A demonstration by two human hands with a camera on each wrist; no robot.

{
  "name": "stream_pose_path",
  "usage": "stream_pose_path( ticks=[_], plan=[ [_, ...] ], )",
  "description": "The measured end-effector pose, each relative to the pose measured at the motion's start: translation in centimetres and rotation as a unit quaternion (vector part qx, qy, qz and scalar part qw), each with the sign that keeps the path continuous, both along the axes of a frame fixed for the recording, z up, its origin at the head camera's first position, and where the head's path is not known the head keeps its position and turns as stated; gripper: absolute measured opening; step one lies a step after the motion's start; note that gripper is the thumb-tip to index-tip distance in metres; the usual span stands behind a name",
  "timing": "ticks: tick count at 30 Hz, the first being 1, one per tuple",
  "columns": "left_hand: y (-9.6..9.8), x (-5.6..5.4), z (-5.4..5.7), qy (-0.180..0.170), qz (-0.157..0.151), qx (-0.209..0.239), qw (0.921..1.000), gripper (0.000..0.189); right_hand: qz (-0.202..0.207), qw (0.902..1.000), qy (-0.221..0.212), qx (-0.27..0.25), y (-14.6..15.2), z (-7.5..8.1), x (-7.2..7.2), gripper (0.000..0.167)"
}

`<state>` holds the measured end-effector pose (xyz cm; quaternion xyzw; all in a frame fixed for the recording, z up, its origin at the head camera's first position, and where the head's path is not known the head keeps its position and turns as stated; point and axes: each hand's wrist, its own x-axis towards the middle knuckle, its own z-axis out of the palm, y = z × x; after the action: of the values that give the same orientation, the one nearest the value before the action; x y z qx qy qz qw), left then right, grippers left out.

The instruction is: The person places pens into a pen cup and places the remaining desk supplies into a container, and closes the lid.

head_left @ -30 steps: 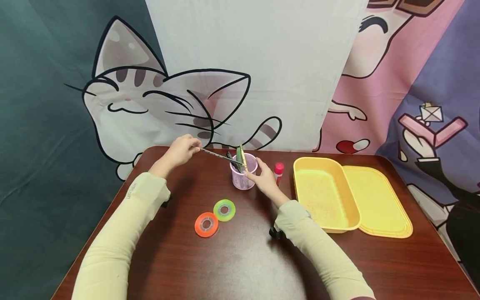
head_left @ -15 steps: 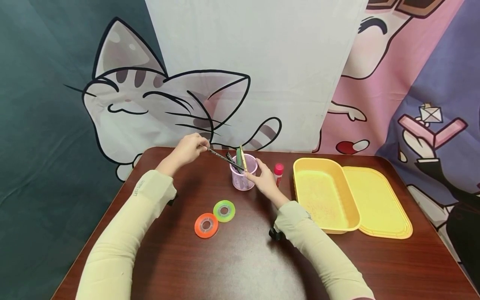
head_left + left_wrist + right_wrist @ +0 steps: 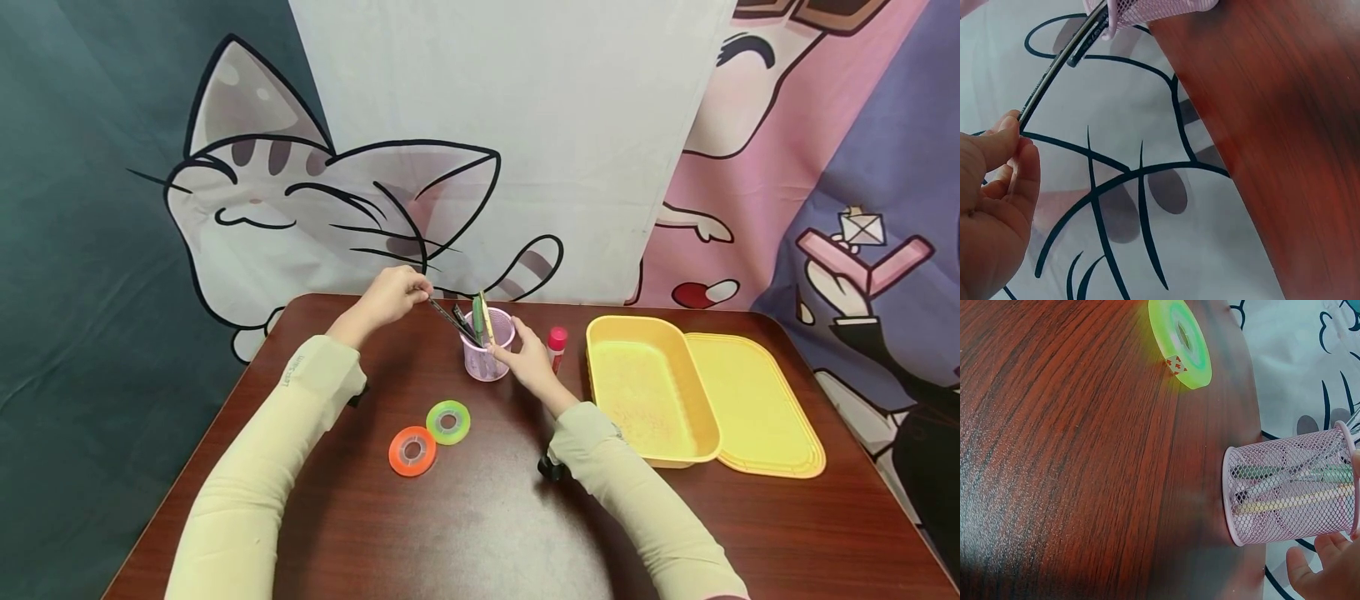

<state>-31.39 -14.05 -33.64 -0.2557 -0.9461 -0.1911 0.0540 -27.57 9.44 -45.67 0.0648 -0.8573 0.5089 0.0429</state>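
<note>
My left hand (image 3: 388,298) pinches the upper end of a thin dark pencil (image 3: 1050,78) with small light lettering. The pencil slants down to the right, its far end inside a pink mesh pen holder (image 3: 486,367). My right hand (image 3: 531,360) grips the holder's rim from the right, thumb in front; in the right wrist view its fingers (image 3: 1300,569) curl beside the mesh. Standing in the holder are a green pen (image 3: 477,317), a yellow pencil (image 3: 487,318) and another dark pen (image 3: 459,315). The mesh partly hides their lower ends.
A red-capped glue stick (image 3: 557,343) stands right of my right hand. Green tape (image 3: 461,423) and orange tape (image 3: 397,457) rolls lie on the brown table (image 3: 480,517). A yellow tray (image 3: 652,392) and its yellow lid (image 3: 765,400) are at the right. A cartoon curtain hangs behind.
My left hand has moved right, toward the holder, and the dark pencil has sunk further into it at a steeper slant. My right hand stays in place on the rim.
</note>
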Motion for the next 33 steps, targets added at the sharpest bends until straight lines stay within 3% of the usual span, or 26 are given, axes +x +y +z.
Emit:
stream_pose_path(
  ticks=[7, 16, 27, 33],
  plan=[
    [0.7, -0.3, -0.8, -0.063, 0.030, 0.065, 0.9954, 0.013, -0.001, 1.0000, -0.003, 0.007, 0.0, 0.0, 0.1, 0.073],
    [1.5, -0.3, -2.0, -0.114, 0.064, 0.152, 0.9798, 0.013, -0.001, 1.0000, 0.001, 0.007, 0.0, 0.0, 0.2, 0.072],
    [2.2, -0.4, -3.5, -0.139, 0.089, 0.214, 0.9629, 0.017, 0.012, 0.9994, -0.008, -0.030, 0.0, 0.0, 0.0, 0.073],
    [2.6, -0.4, -4.0, -0.147, 0.094, 0.237, 0.9557, 0.018, 0.009, 0.9997, -0.003, -0.022, 0.1, -0.1, -0.1, 0.073]
  ],
)
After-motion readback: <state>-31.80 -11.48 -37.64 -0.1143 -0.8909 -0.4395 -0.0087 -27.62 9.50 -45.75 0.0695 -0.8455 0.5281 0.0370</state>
